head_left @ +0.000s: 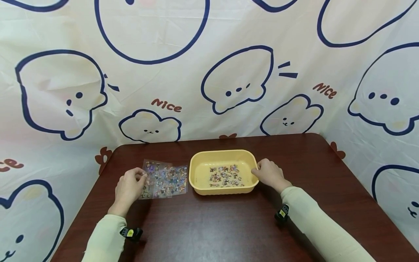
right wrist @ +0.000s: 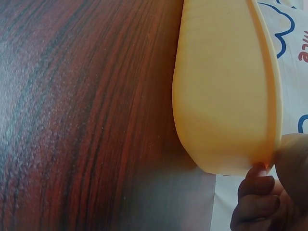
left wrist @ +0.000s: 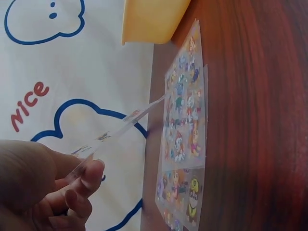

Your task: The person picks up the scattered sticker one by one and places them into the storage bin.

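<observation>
My left hand pinches the edge of a clear sticker sheet between thumb and fingers, and the sheet slopes up from the pile in the left wrist view. Beneath it, more transparent sticker sheets printed with small colourful cartoon figures lie on the table, overlapping. A yellow plastic basin stands just right of them, with a sheet of cartoon stickers lying on its bottom. My right hand grips the basin's right rim, thumb at the inside and fingers curled under the outside in the right wrist view.
Everything stands on a dark reddish-brown wooden table. A pale cloth with blue-outlined cartoon animals hangs behind and at both sides. Each forearm carries a black strap over a pale sleeve.
</observation>
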`<state>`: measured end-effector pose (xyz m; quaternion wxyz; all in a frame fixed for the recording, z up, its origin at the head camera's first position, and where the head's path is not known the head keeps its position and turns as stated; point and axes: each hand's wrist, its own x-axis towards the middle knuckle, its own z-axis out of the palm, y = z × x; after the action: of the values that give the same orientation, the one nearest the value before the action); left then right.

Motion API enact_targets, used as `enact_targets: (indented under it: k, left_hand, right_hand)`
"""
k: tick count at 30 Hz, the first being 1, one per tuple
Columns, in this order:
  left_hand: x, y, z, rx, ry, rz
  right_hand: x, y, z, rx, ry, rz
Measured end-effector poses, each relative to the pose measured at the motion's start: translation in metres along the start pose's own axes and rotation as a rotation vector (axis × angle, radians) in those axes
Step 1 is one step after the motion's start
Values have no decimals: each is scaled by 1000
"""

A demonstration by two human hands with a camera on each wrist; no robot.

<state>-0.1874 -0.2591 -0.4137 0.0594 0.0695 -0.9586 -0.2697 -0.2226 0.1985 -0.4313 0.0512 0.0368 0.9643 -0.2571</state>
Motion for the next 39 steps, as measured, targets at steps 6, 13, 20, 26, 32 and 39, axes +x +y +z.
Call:
enact_targets:
  k: [6, 13, 20, 26, 32, 39]
  left_hand:
    - [0, 3, -2, -1, 27, 17]
    - [0, 7, -4, -19, 37, 23]
    - [0, 9, -9, -38, 62, 20]
    - [-1, 10, -13, -48, 82, 15]
    - [-3, 14, -15, -55, 103, 23]
    - [-4, 20, -17, -68, 104, 39]
  right_hand:
    - [1, 1, 0, -2, -4, 0]
    - [1, 0, -2, -2, -9, 1]
    - [2, -1, -2, 3, -18, 8]
    - [2, 0, -2, 6, -23, 14]
    - [2, 0, -2, 7, -21, 10]
    - [1, 0, -2, 4, -19, 3]
